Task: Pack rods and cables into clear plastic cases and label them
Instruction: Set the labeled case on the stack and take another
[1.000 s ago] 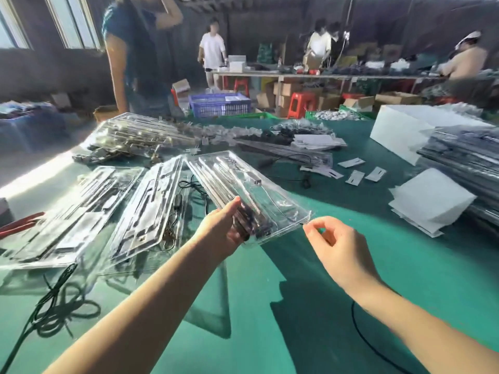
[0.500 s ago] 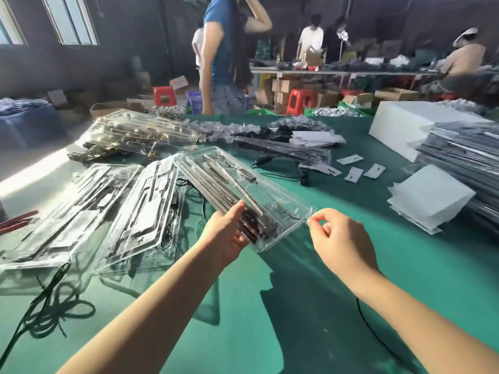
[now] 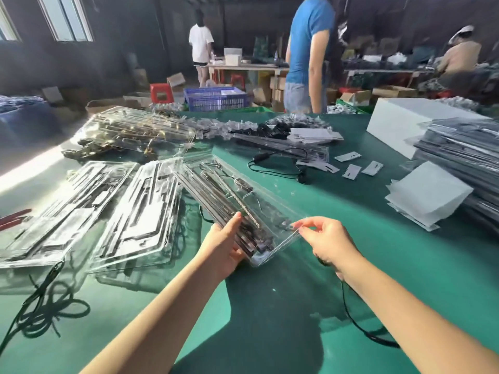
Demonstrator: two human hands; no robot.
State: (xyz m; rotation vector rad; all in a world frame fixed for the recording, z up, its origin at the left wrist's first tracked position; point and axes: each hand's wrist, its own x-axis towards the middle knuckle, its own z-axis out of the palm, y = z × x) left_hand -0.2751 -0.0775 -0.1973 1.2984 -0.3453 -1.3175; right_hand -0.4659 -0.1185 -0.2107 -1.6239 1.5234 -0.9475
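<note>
Green felt covers our table [image 3: 351,265] in a dim workshop where other people stand at benches behind. We hold a clear plastic case [image 3: 243,203] of metal rods above it: our left hand [image 3: 225,248] grips its near end, our right hand [image 3: 328,242] pinches the near corner's edge. Filled cases [image 3: 89,209] lie just left. No writing is legible.

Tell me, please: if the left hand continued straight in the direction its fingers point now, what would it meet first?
The left hand already grips the near end of the clear case. Its fingers point up and away along the case, so it would probably slide over the rods inside first. Depth is unclear.
</note>
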